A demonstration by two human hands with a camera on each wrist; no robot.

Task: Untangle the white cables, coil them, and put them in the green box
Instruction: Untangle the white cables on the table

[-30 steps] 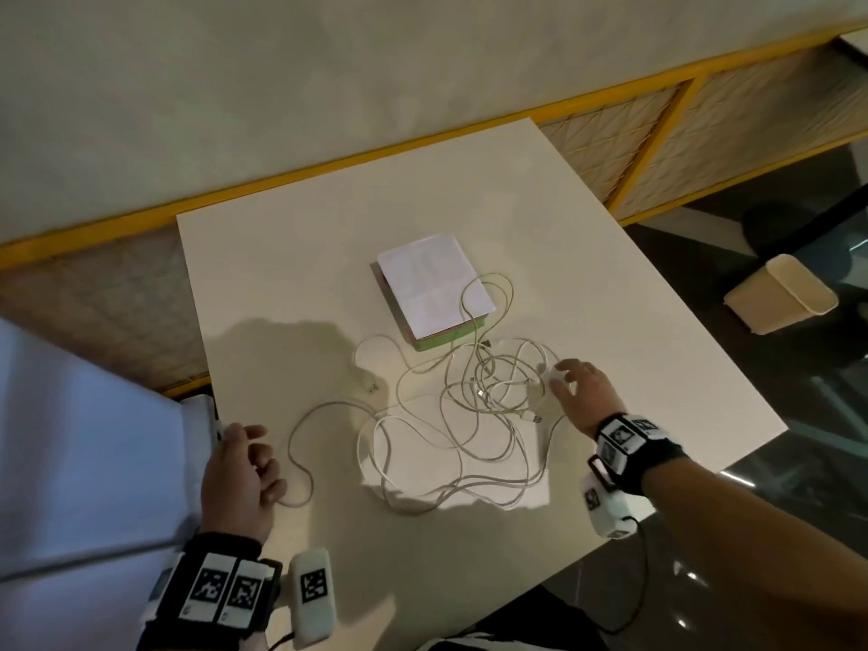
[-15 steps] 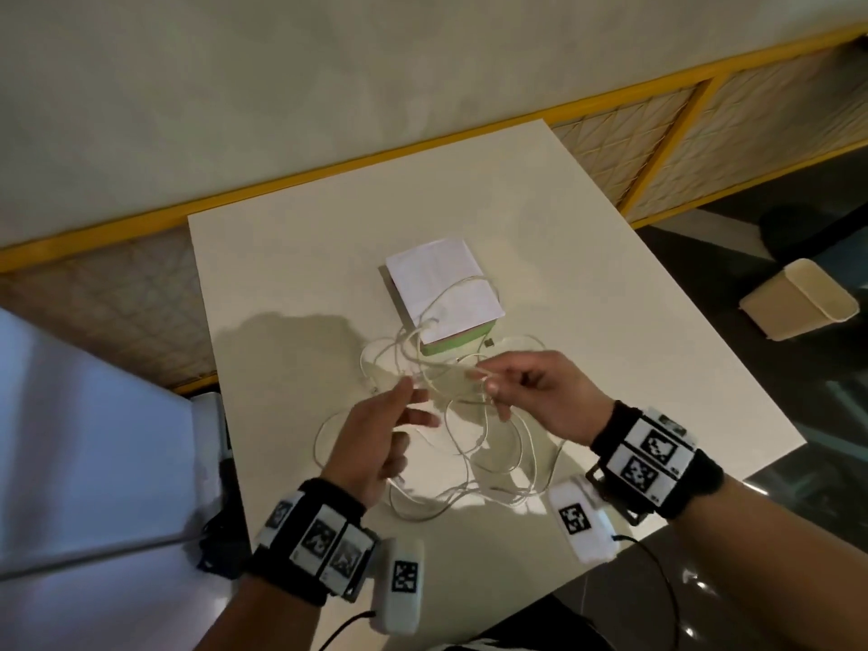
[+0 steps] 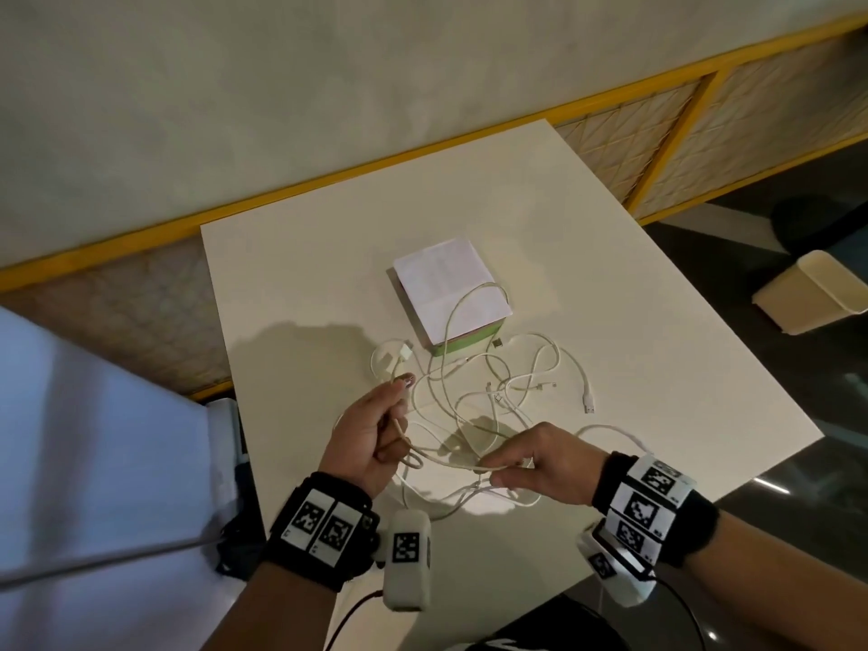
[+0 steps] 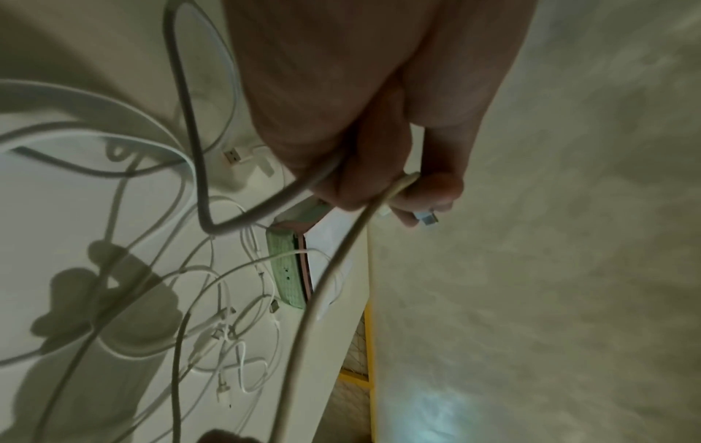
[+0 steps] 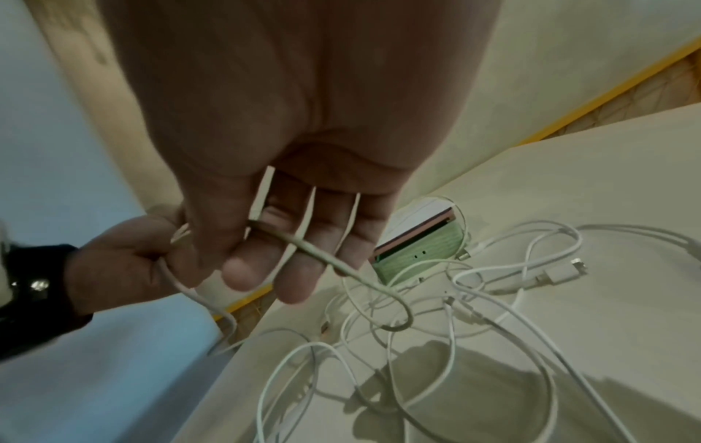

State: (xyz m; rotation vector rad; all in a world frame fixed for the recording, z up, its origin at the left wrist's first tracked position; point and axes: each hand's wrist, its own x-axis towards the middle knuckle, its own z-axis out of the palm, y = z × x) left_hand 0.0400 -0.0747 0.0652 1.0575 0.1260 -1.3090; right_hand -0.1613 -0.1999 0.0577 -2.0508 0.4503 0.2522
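Note:
A tangle of white cables (image 3: 493, 392) lies on the white table (image 3: 610, 284), in front of the green box (image 3: 465, 344). One loop lies over the white paper sheet (image 3: 446, 279) that covers the box. My left hand (image 3: 394, 415) is raised over the tangle's left side and grips one cable near its end. The cable's plug (image 4: 426, 218) sticks out past the fingertips. My right hand (image 3: 498, 469) pinches the same cable between thumb and fingers (image 5: 265, 230), a short stretch to the right. In the wrist views the box (image 4: 286, 269) (image 5: 417, 257) stands beyond the loose strands.
The table's near edge (image 3: 469, 599) runs just under my wrists. A beige bin (image 3: 817, 293) stands on the dark floor to the right. A yellow-framed mesh panel (image 3: 671, 133) lines the wall behind. A pale blue-white surface (image 3: 94, 462) fills the left.
Both hands have drawn back toward me with one cable lifted between them. The left hand, open half a second ago, now grips it. The tangle has shifted and spread.

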